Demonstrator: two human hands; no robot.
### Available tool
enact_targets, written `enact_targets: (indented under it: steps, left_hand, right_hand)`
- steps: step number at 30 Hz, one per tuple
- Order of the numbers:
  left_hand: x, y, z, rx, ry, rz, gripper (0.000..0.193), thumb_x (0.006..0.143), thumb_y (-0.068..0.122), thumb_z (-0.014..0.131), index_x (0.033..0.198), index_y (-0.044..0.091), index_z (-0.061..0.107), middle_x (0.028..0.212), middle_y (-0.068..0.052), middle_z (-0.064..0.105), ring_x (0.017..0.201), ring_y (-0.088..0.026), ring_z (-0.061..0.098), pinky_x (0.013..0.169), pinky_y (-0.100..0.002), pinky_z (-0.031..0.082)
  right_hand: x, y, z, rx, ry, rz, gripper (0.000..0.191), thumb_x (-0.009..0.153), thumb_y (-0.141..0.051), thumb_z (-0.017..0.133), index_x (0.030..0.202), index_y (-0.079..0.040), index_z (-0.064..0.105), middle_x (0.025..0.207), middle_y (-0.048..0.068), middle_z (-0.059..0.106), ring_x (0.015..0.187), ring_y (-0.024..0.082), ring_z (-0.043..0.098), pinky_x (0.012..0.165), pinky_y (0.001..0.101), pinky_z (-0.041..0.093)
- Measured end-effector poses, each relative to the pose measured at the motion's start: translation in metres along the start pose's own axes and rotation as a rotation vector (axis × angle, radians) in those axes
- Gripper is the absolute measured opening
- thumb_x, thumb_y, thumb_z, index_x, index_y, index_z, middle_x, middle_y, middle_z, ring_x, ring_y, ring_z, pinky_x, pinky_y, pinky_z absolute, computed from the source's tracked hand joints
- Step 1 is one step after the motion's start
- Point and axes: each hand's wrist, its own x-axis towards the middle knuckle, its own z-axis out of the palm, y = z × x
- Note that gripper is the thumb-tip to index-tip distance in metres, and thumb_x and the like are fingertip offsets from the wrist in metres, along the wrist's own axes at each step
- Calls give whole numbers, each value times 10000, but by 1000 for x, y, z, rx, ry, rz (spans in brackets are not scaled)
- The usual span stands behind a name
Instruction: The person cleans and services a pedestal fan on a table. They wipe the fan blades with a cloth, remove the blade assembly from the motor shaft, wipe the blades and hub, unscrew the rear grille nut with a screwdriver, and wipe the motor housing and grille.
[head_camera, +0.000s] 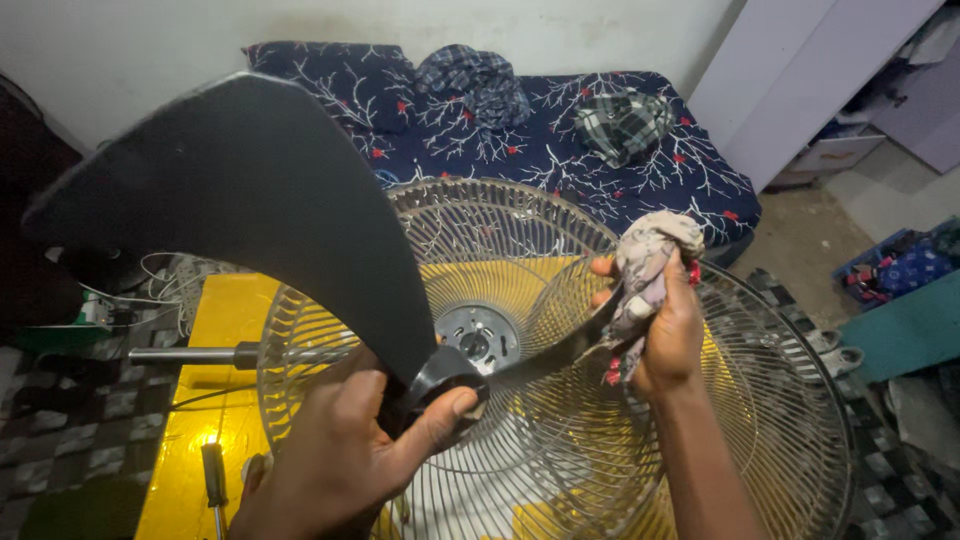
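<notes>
Two hands were busy over the fan. Your left hand (345, 450) gripped the black hub of the fan blade (250, 190), fingers wrapped closed around it, holding it up above the wire grille (790, 440). Your right hand (665, 335) closed tight on a bunched rag (650, 255), pressed against another wing of that blade. Under both lay the fan's rear guard and motor (475, 340) on a yellow table (225, 310). A screwdriver (213, 480) lay near your left wrist; a patterned mattress (560, 140) sat behind.
</notes>
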Motion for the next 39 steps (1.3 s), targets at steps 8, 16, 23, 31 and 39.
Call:
enact_targets:
  steps: [8,16,23,31,39]
  left_hand:
    - [2,7,-5,-47,-46,-14,451,882,395,809,1116,20,721,901,-91,745,661,-157,730,465,-275,584]
    - [5,18,-9,-11,-34,-75,466,790,328,800,1129,20,711,930,-129,752,717,-198,793,589,-333,607]
    - [3,8,-3,-67,-21,-87,419,796,323,818,1061,11,727,899,-119,764,744,-187,765,577,-324,618]
    - [-3,15,-2,21,-14,236,393,841,319,831,1051,16,695,893,-141,730,789,-292,763,669,-386,568]
    - [3,16,-6,8,-77,132,388,845,335,826,1053,33,701,899,-124,733,768,-281,746,630,-372,587]
  right_hand:
    - [4,-4,-13,266,-75,39,667,1109,-592,310,1384,-37,558,1205,204,698,908,273,706,818,420,603]
    - [2,-8,-17,314,-65,28,734,1114,-622,307,1421,2,543,1280,257,681,939,297,713,779,437,620]
    - [-18,-9,-2,-150,-118,-161,533,1006,-377,604,1391,-21,513,1199,219,671,926,272,719,754,400,621]
    - [-23,-2,22,-730,70,-426,515,903,-38,721,1386,-35,542,1192,126,718,1019,175,716,875,307,596]
    - [2,-14,15,-1048,113,-736,545,839,-65,773,1337,4,560,1157,149,718,993,242,724,854,374,602]
